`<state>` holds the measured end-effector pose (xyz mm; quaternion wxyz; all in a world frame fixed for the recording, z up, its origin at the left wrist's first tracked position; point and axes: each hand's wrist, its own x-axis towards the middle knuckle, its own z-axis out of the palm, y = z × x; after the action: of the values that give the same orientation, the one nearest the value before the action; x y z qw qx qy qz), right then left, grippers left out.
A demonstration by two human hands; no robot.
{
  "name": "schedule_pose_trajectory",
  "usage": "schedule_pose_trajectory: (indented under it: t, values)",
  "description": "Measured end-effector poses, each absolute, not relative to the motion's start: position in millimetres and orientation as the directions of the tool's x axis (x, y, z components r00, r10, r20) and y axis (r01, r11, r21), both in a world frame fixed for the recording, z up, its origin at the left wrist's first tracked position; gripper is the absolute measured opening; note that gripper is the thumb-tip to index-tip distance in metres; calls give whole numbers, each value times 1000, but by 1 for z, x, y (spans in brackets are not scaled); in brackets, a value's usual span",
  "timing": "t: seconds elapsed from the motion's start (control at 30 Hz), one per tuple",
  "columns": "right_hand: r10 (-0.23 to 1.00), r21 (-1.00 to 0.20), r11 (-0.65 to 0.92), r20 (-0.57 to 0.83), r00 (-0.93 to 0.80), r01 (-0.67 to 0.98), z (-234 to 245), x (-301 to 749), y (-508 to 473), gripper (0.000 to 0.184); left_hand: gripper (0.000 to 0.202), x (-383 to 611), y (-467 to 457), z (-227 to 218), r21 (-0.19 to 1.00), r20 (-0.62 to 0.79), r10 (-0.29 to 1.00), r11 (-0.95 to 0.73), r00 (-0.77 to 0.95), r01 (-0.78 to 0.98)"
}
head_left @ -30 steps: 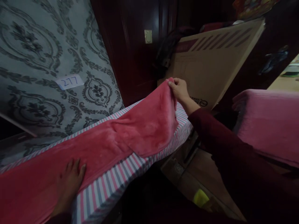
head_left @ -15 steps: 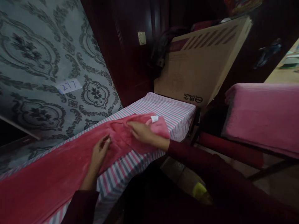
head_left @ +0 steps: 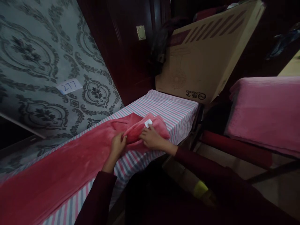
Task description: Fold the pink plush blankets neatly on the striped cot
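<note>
A long red plush cloth [head_left: 77,159] runs along a striped sheet [head_left: 171,104]; its exact kind is not clear. Its far end is bunched up in folds, lighter pink on one side, with a small white label [head_left: 148,123] on it. Thumb and fingers of my left hand [head_left: 118,145] are closed on a folded edge there. Just to the right, my right hand [head_left: 152,137] grips the same bunched end with curled fingers, its fingertips by the label.
A large cardboard box [head_left: 197,59] leans behind the far end of the sheet. Off to the right, a folded pink blanket [head_left: 267,112] lies on a dark-framed support with a red bar [head_left: 236,150]. Patterned wallpaper [head_left: 47,62] lines the left, carrying a paper marked 277 [head_left: 69,86].
My left hand has moved right and up and closed on the cloth's edge. My right hand has drawn back slightly right, near the label. The cloth's end is folded over more.
</note>
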<state>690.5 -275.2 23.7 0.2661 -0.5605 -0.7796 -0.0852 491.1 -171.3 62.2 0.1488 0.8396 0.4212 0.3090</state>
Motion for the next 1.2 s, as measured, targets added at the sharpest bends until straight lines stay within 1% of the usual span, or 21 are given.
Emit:
schedule_pose_trajectory:
  t: [0.07,0.13,0.2,0.27,0.37,0.43,0.5,0.57,0.63,0.67,0.73,0.8,0.83,0.9,0.97,1.0,1.1,1.2]
  values:
    - [844,-151,291,506,-179,945,29,711,-276,22,20,480,-179,72,517,551,756,-641,352,567]
    - [836,-142,244,532,-134,959,31,725,-280,23,24,463,-187,80,502,684,700,-657,208,563]
    - [818,-145,246,561,-125,958,28,729,-288,20,27,442,-193,81,514,727,682,-620,83,593]
    - [806,-166,305,569,-161,938,19,724,-300,20,26,418,-198,71,578,662,749,-536,30,616]
    - [785,-221,412,579,-221,884,-3,712,-315,22,20,385,-203,42,671,455,890,-366,32,645]
    - [763,-251,452,605,-226,856,-16,707,-322,27,19,367,-206,22,684,335,942,-258,20,682]
    - [740,-259,460,640,-206,849,-25,710,-323,35,21,355,-207,9,678,252,967,-191,19,710]
    - [725,-257,443,666,-175,859,-30,717,-320,43,22,349,-206,5,660,208,977,-175,45,731]
    - [724,-266,415,676,-139,870,-31,725,-317,51,19,351,-202,8,602,226,969,-217,96,768]
    - [725,-280,403,678,-117,872,-32,729,-315,55,19,354,-200,12,562,264,957,-257,123,786]
    - [722,-321,387,688,-68,865,-33,733,-312,62,27,369,-193,21,479,380,905,-371,193,795]
    - [706,-371,375,708,-2,850,-37,734,-310,63,41,395,-183,31,422,472,831,-507,295,752]
    - [694,-399,363,718,41,842,-40,734,-309,61,46,411,-176,36,408,490,799,-564,349,718]
    - [667,-464,324,730,148,825,-44,735,-308,52,50,447,-160,44,418,466,761,-640,452,645]
    - [645,-542,295,721,254,787,-48,738,-308,46,48,484,-141,51,449,407,746,-665,527,597]
    - [641,-580,299,711,291,758,-49,739,-308,44,45,501,-132,53,484,361,750,-659,555,576]
    - [654,-653,361,686,319,666,-47,743,-310,40,31,542,-111,57,604,235,775,-589,586,537]
    - [656,-654,413,696,291,634,-39,743,-315,32,10,564,-105,55,673,178,791,-532,586,514]
